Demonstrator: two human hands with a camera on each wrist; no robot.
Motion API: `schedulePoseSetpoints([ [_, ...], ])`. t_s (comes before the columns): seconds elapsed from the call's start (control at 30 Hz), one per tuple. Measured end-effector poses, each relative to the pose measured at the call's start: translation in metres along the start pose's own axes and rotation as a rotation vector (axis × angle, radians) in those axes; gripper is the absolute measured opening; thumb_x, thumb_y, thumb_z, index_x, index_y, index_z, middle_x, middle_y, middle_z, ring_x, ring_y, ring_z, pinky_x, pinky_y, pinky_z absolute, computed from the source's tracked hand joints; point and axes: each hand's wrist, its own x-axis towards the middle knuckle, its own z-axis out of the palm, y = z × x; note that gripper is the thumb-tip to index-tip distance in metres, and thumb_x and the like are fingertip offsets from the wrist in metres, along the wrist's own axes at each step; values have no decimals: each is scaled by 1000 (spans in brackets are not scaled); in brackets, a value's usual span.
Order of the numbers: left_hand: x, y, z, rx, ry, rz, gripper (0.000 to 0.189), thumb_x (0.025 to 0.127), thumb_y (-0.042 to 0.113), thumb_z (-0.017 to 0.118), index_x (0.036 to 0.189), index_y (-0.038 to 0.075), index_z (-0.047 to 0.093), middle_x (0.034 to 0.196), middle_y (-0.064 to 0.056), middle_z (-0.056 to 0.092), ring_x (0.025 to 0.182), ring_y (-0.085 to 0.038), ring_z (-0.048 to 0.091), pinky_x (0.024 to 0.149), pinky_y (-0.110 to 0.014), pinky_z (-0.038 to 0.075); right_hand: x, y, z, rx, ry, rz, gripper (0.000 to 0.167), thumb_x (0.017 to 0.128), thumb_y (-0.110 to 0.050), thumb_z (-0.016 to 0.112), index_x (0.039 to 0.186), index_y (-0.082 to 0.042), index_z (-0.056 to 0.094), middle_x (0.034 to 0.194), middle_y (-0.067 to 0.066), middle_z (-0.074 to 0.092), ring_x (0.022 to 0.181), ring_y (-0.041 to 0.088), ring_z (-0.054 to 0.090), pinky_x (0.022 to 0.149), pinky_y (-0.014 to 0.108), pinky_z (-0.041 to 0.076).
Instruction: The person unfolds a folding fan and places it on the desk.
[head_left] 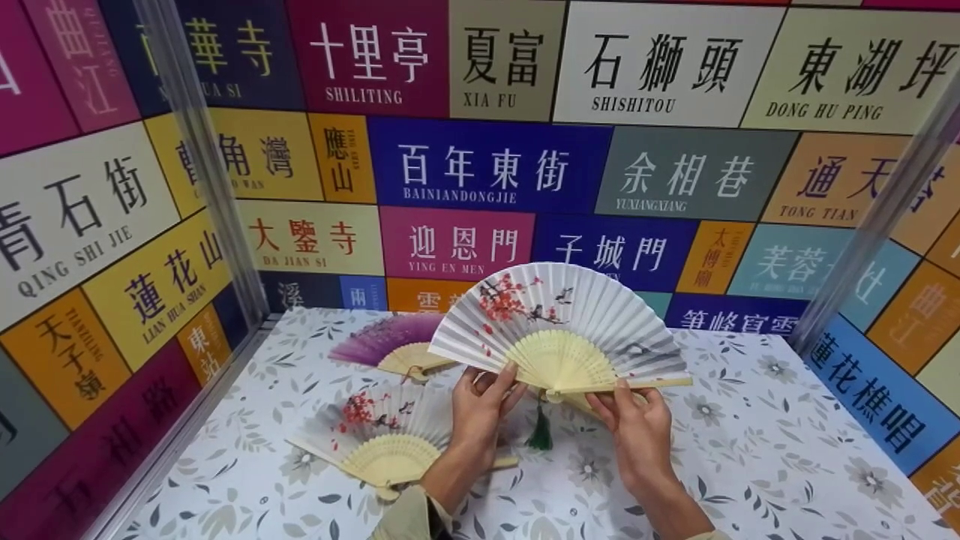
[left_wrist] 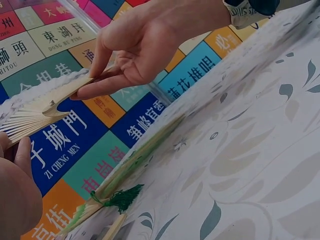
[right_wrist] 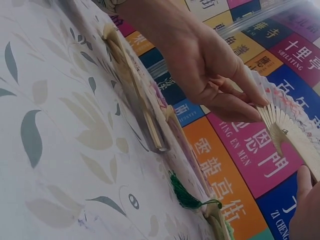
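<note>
A white folding fan (head_left: 562, 322) with red blossoms and small dark birds is spread wide, raised above the table. My left hand (head_left: 481, 412) pinches its pale slatted ribs on the left side, thumb in front. With thumb and fingers, my right hand (head_left: 641, 435) grips the guard stick on the right. The right wrist view shows the left hand's fingertips (right_wrist: 261, 102) at the rib edge. Below the raised fan, a greenish fan (left_wrist: 135, 162) with a green tassel (left_wrist: 125, 198) lies on the table; the raised fan hides most of it in the head view.
Another open white blossom fan (head_left: 394, 450) lies at the left, partly behind my left forearm. Behind it rests a purple fan (head_left: 397, 337). A floral cloth (head_left: 750, 450) covers the table, enclosed by clear panels (head_left: 217, 172) and a wall of colourful signs (head_left: 487, 165).
</note>
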Motion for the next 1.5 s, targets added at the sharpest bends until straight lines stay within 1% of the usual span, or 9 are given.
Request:
schedulePoseSetpoints([
  [0.17, -3, 0, 1, -14, -14, 6, 54, 103, 10, 75, 150, -2, 51, 133, -20, 70, 115, -25, 76, 104, -38, 64, -2, 1, 1, 33, 8, -32, 30, 116, -19, 47, 139, -1, 38, 120, 7, 73, 107, 14, 79, 106, 31, 62],
  [0.33, -5, -3, 2, -15, -34, -11, 57, 101, 6, 76, 151, 0, 50, 136, -19, 69, 118, -25, 75, 109, -41, 62, -3, 2, 2, 32, 35, -70, 28, 116, -19, 47, 135, 0, 40, 118, 6, 73, 104, 13, 79, 104, 30, 63],
  [0.43, -7, -7, 3, 14, -56, -3, 62, 97, 2, 80, 151, 2, 49, 136, -17, 68, 118, -24, 73, 110, -42, 62, -4, 3, 2, 29, 49, -73, 27, 116, -20, 47, 134, -1, 40, 118, 6, 72, 104, 13, 79, 103, 29, 63],
  [0.7, -14, -20, 9, 151, -137, 17, 67, 88, 4, 88, 146, 3, 53, 132, -15, 70, 126, -31, 71, 101, -36, 65, -7, 8, 4, 38, 42, -73, 32, 116, -22, 48, 139, -2, 39, 124, 10, 72, 109, 14, 78, 105, 30, 62],
  [0.83, -16, -24, 10, 142, -129, 21, 66, 88, 4, 88, 145, 5, 54, 127, -16, 73, 121, -30, 74, 98, -36, 67, -8, 10, 7, 42, 47, -75, 31, 116, -22, 47, 140, -4, 40, 128, 10, 71, 111, 14, 78, 106, 31, 62],
  [1.0, -16, -24, 9, 110, -93, 42, 65, 88, 4, 89, 144, 7, 56, 116, -16, 78, 107, -26, 78, 88, -34, 68, -10, 10, 10, 69, 33, -62, 35, 116, -21, 46, 144, -1, 38, 133, 14, 69, 114, 14, 77, 108, 33, 61],
  [1.13, -16, -22, 8, 139, -67, 65, 63, 88, 6, 90, 141, 6, 58, 109, -14, 79, 101, -25, 79, 87, -35, 69, -11, 10, 12, 83, 20, -56, 39, 116, -21, 48, 145, 1, 35, 136, 18, 68, 115, 15, 77, 109, 33, 60],
  [1.4, -10, -19, 4, 173, -74, 109, 52, 90, 3, 88, 134, 1, 59, 102, -16, 81, 96, -23, 81, 89, -38, 70, -11, 11, 10, 46, -1, 6, 38, 117, -25, 49, 143, 0, 37, 120, 11, 77, 110, 17, 80, 106, 33, 63],
  [1.5, -9, -17, 3, 200, -72, 109, 48, 92, 6, 87, 131, 2, 60, 103, -15, 82, 95, -22, 81, 90, -41, 69, -13, 11, 10, 10, -20, 61, 39, 117, -30, 50, 137, 3, 46, 109, 11, 81, 103, 19, 81, 100, 33, 66],
])
